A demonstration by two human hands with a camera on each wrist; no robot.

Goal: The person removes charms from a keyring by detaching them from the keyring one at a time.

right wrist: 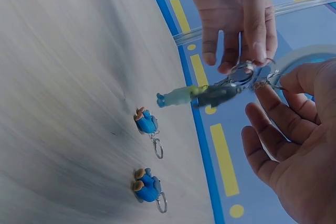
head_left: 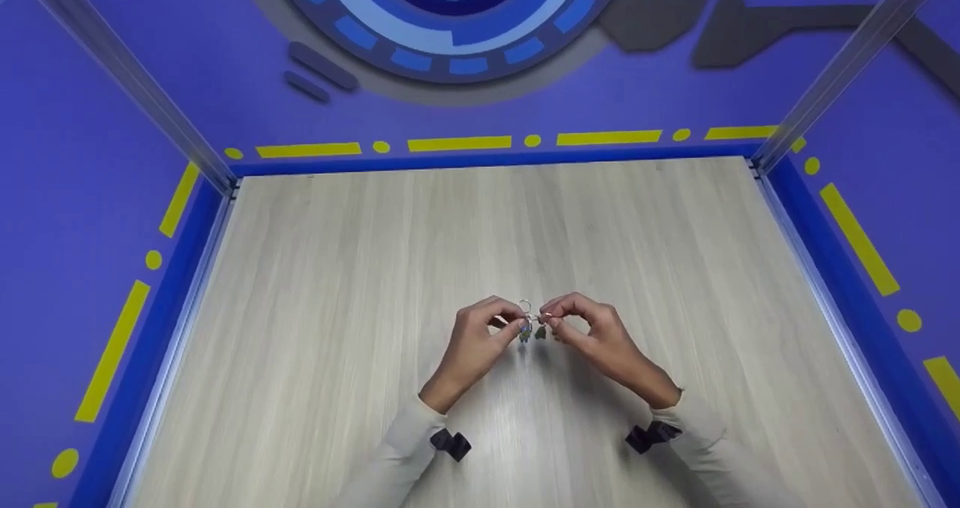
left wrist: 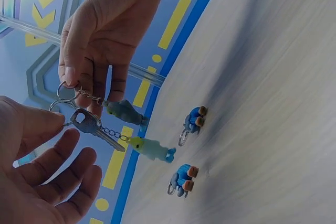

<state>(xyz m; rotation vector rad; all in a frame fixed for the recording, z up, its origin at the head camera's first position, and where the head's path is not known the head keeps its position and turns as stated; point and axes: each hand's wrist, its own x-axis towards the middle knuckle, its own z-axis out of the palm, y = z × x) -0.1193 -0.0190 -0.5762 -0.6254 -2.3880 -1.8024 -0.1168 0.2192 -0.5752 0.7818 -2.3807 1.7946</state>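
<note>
My left hand (head_left: 476,335) pinches a metal key ring between thumb and index finger. In the left wrist view, a silver key (left wrist: 88,123) and a pale figure charm (left wrist: 152,149) with a yellow head and blue end hang at that ring. Facing it, my right hand (head_left: 602,335) pinches another ring (left wrist: 65,84), its thumb and finger at the rim. From this ring a short chain runs to a dark grey figure charm (left wrist: 125,112). Both rings overlap between the fingertips, held above the table. The other fingers of both hands are loosely bent.
Two blue figure charms with orange-brown parts, one upper (left wrist: 198,117) and one lower (left wrist: 186,177) in the left wrist view, lie on the wood-grain table (head_left: 360,268), each with a metal ring. Blue-purple panels (head_left: 465,118) with yellow markings border the table. Black cameras sit on both wrists.
</note>
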